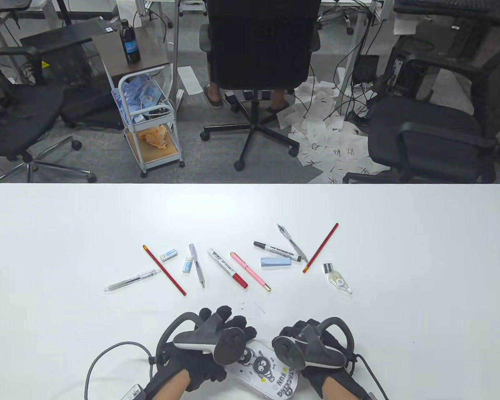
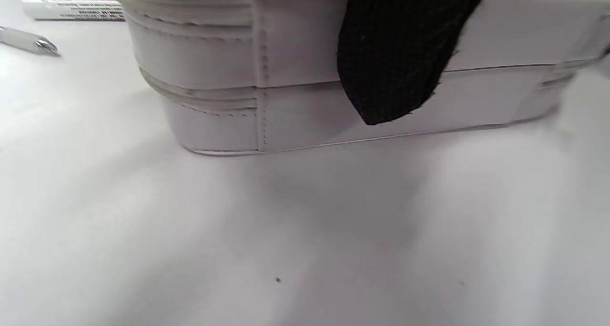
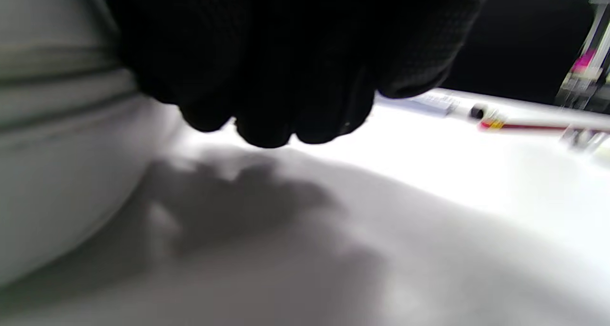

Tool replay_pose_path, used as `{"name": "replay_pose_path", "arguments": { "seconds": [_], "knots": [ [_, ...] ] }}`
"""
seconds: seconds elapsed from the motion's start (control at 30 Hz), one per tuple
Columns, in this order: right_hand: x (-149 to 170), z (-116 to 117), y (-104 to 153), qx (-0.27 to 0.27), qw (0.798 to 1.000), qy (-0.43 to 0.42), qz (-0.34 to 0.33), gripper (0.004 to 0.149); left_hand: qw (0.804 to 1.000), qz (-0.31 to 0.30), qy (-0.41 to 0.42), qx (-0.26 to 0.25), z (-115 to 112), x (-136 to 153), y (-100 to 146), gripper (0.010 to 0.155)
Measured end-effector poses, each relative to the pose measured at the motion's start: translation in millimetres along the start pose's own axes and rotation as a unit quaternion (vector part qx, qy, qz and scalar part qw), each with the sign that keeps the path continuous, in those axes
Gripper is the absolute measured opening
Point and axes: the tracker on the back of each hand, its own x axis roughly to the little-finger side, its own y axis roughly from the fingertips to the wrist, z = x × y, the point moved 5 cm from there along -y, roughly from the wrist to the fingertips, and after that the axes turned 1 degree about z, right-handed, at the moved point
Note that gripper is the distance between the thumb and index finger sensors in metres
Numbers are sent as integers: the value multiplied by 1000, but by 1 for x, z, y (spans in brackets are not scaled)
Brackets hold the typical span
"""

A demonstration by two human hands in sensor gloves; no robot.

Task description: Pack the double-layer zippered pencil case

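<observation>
The white pencil case with black cartoon print lies flat at the table's near edge, between my hands. My left hand holds its left end, fingers over the top. In the left wrist view one gloved finger lies down the case's side wall, where two zip lines run one above the other. My right hand is at the case's right end. In the blurred right wrist view its fingers are curled beside the case; what they grip is hidden.
Stationery lies spread across the table's middle: two red pencils, small erasers, clear pens, a red-capped marker, a pink pen, a black marker, a blue block and correction tape.
</observation>
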Motion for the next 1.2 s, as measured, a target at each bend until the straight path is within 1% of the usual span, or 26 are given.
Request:
{"name": "replay_pose_path", "arguments": {
  "seconds": [0.03, 0.07, 0.1, 0.17, 0.2, 0.23, 0.27, 0.3, 0.33, 0.37, 0.43, 0.47, 0.5, 0.57, 0.67, 0.73, 0.77, 0.83, 0.87, 0.9, 0.93, 0.97, 1.0, 1.07, 1.13, 1.2],
  "knots": [
    [-3, 4, 0, -22, 1000, -9, -10, 38, 1000, 25, -6, -15, 6, 4, 0, 107],
    [-5, 5, 0, -29, 999, -21, -18, 38, 999, 42, -6, -32, 12, 9, 1, 110],
    [-7, 5, 0, -35, 999, -30, -23, 39, 997, 70, 4, -40, 16, 17, 3, 109],
    [-14, 8, 1, -89, 993, -58, -50, 38, 991, 115, 50, -41, 21, 35, 12, 98],
    [-16, 8, 1, -92, 991, -74, -54, 38, 989, 120, 73, -38, 21, 39, 14, 91],
    [-22, 8, 1, -93, 989, -95, -68, 38, 986, 117, 116, -27, 19, 41, 16, 80],
    [-27, 8, 0, -96, 987, -99, -78, 38, 983, 91, 160, -8, 15, 37, 16, 70],
    [-30, 8, -1, -97, 987, -101, -82, 38, 980, 71, 186, -3, 13, 32, 15, 66],
    [-34, 8, -3, -95, 986, -102, -88, 38, 974, 43, 223, -2, 11, 23, 13, 69],
    [-36, 7, -3, -93, 986, -103, -91, 38, 971, 31, 238, -5, 9, 18, 11, 76],
    [-37, 6, -4, -86, 986, -111, -91, 38, 970, -10, 241, 33, 0, 2, 4, 108],
    [-36, 6, -5, -85, 985, -117, -89, 38, 968, -16, 244, 56, -6, -6, 0, 116],
    [-35, 6, -4, -87, 985, -117, -87, 38, 970, -6, 235, 62, -9, -10, -2, 122],
    [-30, 4, -3, -78, 988, -105, -78, 37, 983, 3, 176, 53, -9, -16, -5, 123],
    [-21, 0, -1, -54, 996, -60, -46, 37, 984, 5, 157, 79, -12, -17, 0, 124],
    [-3, -3, 1, -28, 999, -15, 5, 37, 989, 20, 119, 89, -13, -10, 6, 126],
    [11, -6, 3, -18, 999, 4, 35, 37, 990, 36, 101, 94, -14, -2, 12, 127],
    [30, -6, 5, -11, 997, -11, 74, 37, 990, 52, 88, 102, -17, 8, 18, 128],
    [39, -6, 7, -11, 996, -11, 88, 37, 988, 82, 56, 118, -22, 17, 23, 127],
    [42, -5, 7, -13, 996, -25, 84, 37, 989, 77, 47, 116, -23, 20, 25, 127],
    [43, -3, 7, -13, 994, -61, 87, 37, 991, 62, 59, 104, -24, 21, 27, 125],
    [40, -2, 5, -10, 993, -79, 84, 37, 989, 67, 69, 109, -26, 21, 29, 123],
    [39, -2, 5, -10, 994, -75, 82, 37, 990, 65, 65, 111, -28, 20, 31, 122],
    [44, 0, 4, -8, 995, -48, 88, 37, 994, 40, 38, 96, -29, 13, 34, 121],
    [48, 2, 4, -1, 993, -71, 97, 38, 997, 11, 35, 75, -27, 2, 35, 118],
    [44, 1, 1, 9, 993, -77, 89, 38, 998, -20, 41, 52, -25, -9, 33, 117]
  ]
}}
